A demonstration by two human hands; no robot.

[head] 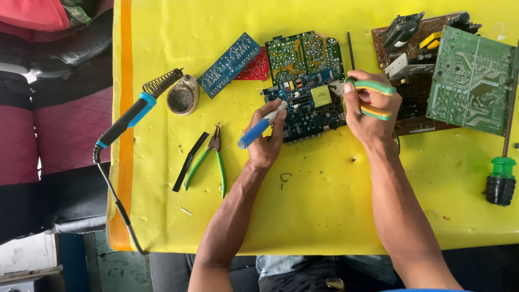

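1. L hand: grip closed round a blue-handled tool, held like a pen, tip angled up-right onto the dark blue circuit board.
2. R hand: grip wrapped round green/yellow-handled pliers; nose points left at the board's right edge, by the yellow square part. Can't tell if the nose is pinching anything.
3. Dark blue board lies flat mid-surface, between both hands; a green board sits just behind it, touching or overlapping.
4. Yellow surface carries everything.
5. Left of the L hand: green-handled pliers lying flat, a black strip just beside them.
6. Further left: soldering iron w/ blue collar on its coil stand, cord over the surface edge; round tin just beside the coil.
7. Back: blue board partly over a red board.
8. Right: brown board w/ a big green board on top; green-capped screwdriver near the right edge.
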